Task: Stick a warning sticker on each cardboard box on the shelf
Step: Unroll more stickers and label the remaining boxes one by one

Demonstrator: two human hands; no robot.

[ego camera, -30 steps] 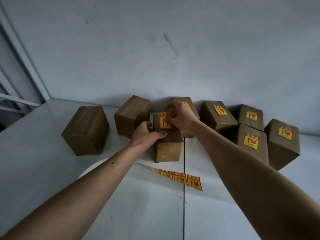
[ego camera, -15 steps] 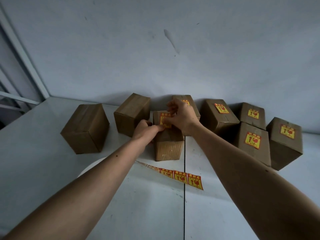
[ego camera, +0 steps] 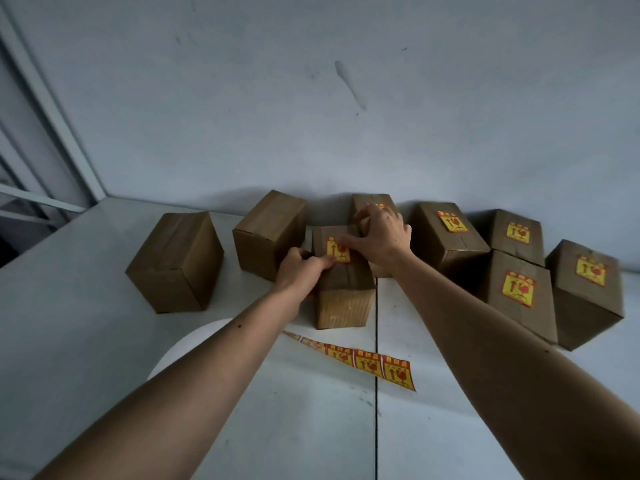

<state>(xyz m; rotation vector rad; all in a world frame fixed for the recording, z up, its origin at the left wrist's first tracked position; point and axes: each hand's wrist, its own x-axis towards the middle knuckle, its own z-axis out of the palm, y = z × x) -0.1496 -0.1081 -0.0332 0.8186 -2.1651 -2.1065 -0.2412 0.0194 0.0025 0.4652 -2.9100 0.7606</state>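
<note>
Eight brown cardboard boxes sit on the white shelf top (ego camera: 86, 341) by the grey wall (ego camera: 311, 98). The middle brown box (ego camera: 341, 299) stands closest, with a yellow and red warning sticker (ego camera: 338, 250) on its top. The left hand (ego camera: 301, 270) holds the left side of this box, fingers curled over the top edge, with the thumb tip by the sticker's bottom corner. The right hand (ego camera: 379, 233) rests over the box with its fingers spread, and one fingertip presses on the sticker.

Two plain boxes on the left, the far-left box (ego camera: 175, 263) and the tilted box (ego camera: 268, 233) beside it, have no sticker showing. The back box (ego camera: 374, 202) behind the right hand shows a bit of sticker. Four boxes on the right have stickers on top: one (ego camera: 446, 237), two (ego camera: 516, 233), three (ego camera: 519, 289), four (ego camera: 588, 289).

A strip of yellow and red stickers (ego camera: 374, 363) lies flat on the shelf, in front of the middle box.
</note>
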